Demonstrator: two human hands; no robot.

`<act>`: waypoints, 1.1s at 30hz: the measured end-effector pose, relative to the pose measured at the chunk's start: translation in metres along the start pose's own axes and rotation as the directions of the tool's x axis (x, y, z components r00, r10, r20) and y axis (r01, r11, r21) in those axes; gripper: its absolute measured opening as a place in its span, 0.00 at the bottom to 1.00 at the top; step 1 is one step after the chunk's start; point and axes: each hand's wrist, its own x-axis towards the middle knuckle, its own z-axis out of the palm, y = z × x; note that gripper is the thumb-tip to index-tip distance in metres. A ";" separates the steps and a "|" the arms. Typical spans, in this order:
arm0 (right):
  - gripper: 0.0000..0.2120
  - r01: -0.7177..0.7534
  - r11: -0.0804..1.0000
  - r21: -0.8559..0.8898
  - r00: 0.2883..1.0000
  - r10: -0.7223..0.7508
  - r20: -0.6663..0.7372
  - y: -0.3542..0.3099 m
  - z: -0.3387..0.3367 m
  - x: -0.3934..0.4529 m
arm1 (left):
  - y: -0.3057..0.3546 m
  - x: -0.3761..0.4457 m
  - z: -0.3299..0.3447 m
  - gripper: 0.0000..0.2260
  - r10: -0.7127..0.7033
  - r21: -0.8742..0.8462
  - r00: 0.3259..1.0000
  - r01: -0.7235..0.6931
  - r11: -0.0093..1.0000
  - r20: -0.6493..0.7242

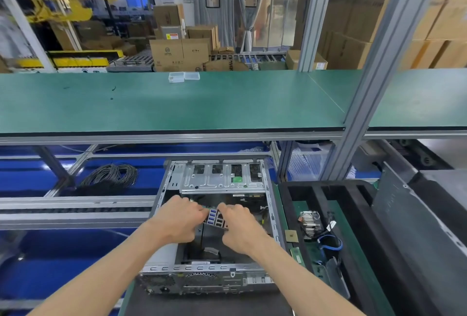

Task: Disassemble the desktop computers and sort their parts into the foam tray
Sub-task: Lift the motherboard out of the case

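Head view: open desktop case sits lower centre of frame, lid off, drive cage at its far end. Both hands are inside it. Left hand and right hand have fingers curled, each gripping one end of a motherboard tilted up between them; only its rear I/O block with blue USB ports and a sliver of green board show, the rest is hidden behind the hands. Fingertips not visible.

Black foam tray lies lower right, just beside the case. It holds a heatsink, a blue cable and green boards; far slots cut off by a grey panel.

Coiled cables mid left, blurry. Small clear plastic box on the green shelf, upper centre.
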 end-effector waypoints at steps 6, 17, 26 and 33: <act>0.14 0.027 1.000 0.014 0.999 -0.027 -0.027 -0.012 -0.022 -0.005 | -0.007 -0.013 -0.014 0.04 -0.027 0.008 0.998 0.028 1.000 -0.064; 0.07 0.044 0.981 0.188 0.994 -0.025 -0.106 -0.018 -0.098 -0.026 | -0.027 -0.044 -0.088 0.19 -0.035 -0.078 0.779 -0.017 0.997 -0.626; 0.17 0.007 0.937 0.348 0.975 0.071 -0.210 0.007 -0.174 -0.058 | -0.005 -0.012 -0.124 0.42 -0.484 -0.628 0.548 -0.099 0.772 -0.682; 0.11 -0.100 0.869 0.485 0.949 0.230 -0.216 0.041 -0.199 -0.085 | 0.026 0.034 -0.147 0.39 -0.592 -0.776 0.511 -0.307 0.551 -0.623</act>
